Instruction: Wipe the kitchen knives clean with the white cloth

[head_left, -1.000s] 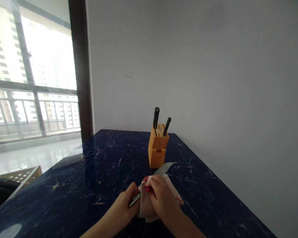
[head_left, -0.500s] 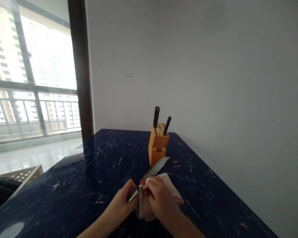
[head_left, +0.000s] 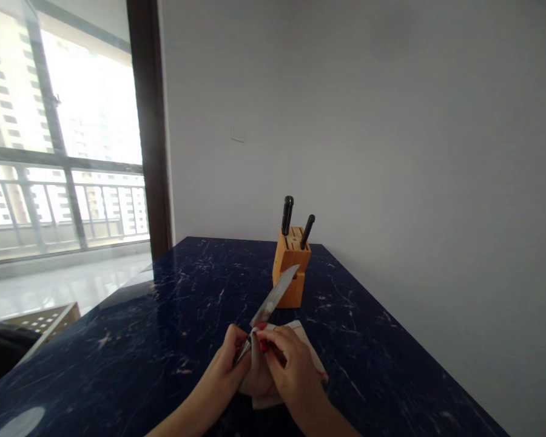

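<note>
My left hand [head_left: 230, 358] grips the handle of a kitchen knife [head_left: 275, 294], whose steel blade points up and away toward a wooden knife block [head_left: 291, 273]. My right hand [head_left: 286, 361] pinches a pale cloth with red trim [head_left: 261, 379] around the base of the blade, right beside my left fingers. The cloth hangs and bunches under both hands, just above the dark blue marble table [head_left: 173, 321]. Two black-handled knives [head_left: 286, 213] stand in the block.
A grey wall runs along the table's right side and back. A tall window with a dark frame [head_left: 148, 127] is at the left, with a metal rack [head_left: 40, 321] low beside the table's left edge.
The knife blade has tilted upward from lying nearly flat, its tip now in front of the block. My right hand with the cloth has slid back toward the handle end.
</note>
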Demonstrator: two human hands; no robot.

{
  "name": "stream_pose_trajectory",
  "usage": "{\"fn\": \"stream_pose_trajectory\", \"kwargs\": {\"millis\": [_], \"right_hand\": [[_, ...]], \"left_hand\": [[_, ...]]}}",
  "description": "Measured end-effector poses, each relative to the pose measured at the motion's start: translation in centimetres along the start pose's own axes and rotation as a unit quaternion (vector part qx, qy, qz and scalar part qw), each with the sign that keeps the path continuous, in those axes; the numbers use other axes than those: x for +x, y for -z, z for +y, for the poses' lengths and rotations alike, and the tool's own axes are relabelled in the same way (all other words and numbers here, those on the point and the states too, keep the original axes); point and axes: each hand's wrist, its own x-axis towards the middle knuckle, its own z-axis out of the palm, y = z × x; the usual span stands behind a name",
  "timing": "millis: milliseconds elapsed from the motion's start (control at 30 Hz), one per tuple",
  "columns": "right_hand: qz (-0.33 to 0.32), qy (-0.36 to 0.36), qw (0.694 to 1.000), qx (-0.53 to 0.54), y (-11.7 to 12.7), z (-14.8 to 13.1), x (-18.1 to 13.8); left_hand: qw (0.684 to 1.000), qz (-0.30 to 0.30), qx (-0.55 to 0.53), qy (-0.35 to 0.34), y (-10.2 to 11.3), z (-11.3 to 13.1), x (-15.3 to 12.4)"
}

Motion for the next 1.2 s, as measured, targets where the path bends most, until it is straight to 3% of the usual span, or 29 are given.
{"fn": "stream_pose_trajectory", "kwargs": {"millis": [133,600,800,1200], "right_hand": [[0.019,-0.005,1.0,0.004,-0.2,0.0,-0.1],[-0.006,0.01,0.999,-0.053,0.1,-0.6,-0.2],[-0.018,-0.008,0.998,-0.065,0.2,-0.5,-0.2],[-0.022,-0.002,0.999,-0.05,0.3,-0.9,-0.1]], "left_hand": [[0.998,0.054,0.01,0.014,-0.4,-0.4,-0.2],[1.0,-0.008,0.005,0.009,-0.3,-1.3,-0.3],[1.0,0.013,0.015,0.007,-0.3,-1.6,-0.2],[1.0,-0.003,-0.025,0.003,-0.6,-1.2,-0.4]]}}
